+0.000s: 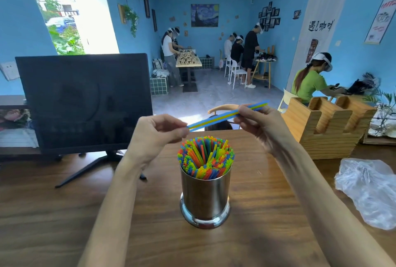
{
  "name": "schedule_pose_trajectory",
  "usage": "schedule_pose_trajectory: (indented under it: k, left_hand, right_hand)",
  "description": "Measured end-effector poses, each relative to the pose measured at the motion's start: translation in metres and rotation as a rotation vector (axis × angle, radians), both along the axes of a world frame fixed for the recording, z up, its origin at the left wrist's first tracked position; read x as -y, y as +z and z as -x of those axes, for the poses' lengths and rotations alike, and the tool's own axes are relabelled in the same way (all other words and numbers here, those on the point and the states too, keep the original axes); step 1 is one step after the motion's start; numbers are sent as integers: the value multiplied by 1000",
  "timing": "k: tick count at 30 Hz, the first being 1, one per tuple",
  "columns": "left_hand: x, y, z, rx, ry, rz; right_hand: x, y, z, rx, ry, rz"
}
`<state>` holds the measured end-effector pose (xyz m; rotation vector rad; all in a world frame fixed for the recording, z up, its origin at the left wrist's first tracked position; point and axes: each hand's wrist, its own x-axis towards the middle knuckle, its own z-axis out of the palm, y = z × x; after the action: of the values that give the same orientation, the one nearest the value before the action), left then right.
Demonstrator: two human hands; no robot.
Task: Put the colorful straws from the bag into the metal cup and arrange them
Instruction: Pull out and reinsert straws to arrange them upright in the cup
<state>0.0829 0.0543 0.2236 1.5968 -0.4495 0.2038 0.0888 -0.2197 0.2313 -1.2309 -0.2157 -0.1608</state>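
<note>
A shiny metal cup (pixel 204 198) stands on the wooden table (pixel 64 213) in front of me, packed with several colorful straws (pixel 205 157) fanned around its rim. Above the cup I hold a small bundle of blue and yellow straws (pixel 216 117) nearly level, slanting up to the right. My left hand (pixel 156 136) pinches the bundle's left end. My right hand (pixel 259 125) pinches it near the right end, and the straw tips stick out past the fingers. The clear plastic bag (pixel 368 189) lies crumpled on the table at the right.
A dark monitor (pixel 85 101) on a stand sits at the table's left rear. A wooden holder (pixel 327 127) stands at the right rear, with a plant beyond it. A chair back (pixel 222 108) shows behind the table. Several people work farther back in the room.
</note>
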Motion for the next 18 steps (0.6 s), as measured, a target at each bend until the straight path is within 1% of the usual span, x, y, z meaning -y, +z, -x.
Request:
schedule_pose_trajectory:
  k: [2,4,8,10,12,14,18]
  left_hand:
    - [5,-10,1,-45,-41,-53]
    - [12,-20,2,-67,-57,-136]
    - [26,-31,5,10,-54,-396]
    - [26,-31,6,30,-89,-471]
    - [21,-29,7,22,-124,-495]
    - [14,-28,8,26,-118,-489]
    - [2,-25,6,32,1,-392]
  right_hand:
    - [-6,4,0,33,-24,-26]
    - [-13,8,1,123,-67,33]
    - [-34,15,0,303,-154,266]
    - [-40,14,2,379,-208,425]
    - [-41,13,4,436,-227,523]
    - [-40,12,6,469,-226,554]
    - [-36,10,6,500,-299,646]
